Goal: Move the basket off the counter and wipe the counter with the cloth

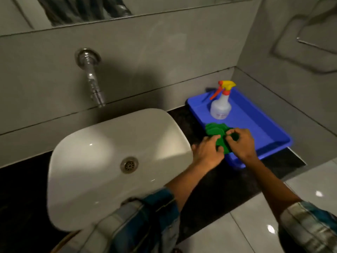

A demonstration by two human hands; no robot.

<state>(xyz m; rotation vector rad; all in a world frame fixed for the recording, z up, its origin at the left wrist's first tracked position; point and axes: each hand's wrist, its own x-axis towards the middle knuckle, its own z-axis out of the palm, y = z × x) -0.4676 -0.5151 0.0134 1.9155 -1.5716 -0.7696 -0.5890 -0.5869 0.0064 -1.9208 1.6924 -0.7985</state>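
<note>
Now your left hand (209, 150) and your right hand (240, 143) both grasp the green cloth (217, 134), which is bunched over the near left corner of the blue basket (264, 125). This shallow basket stands on the dark tabletop (184, 115) in the corner by the wall, just beside the white sink (109, 143). Inside it, behind the cloth, you see a spray bottle (220, 105) standing upright.

The near left corner of the shallow blue plastic basket (269, 128) sits hidden behind both hands, which also cover much of the crumpled green cloth (215, 130). The translucent white spray bottle (220, 106) smears with motion blur, label unreadable.
</note>
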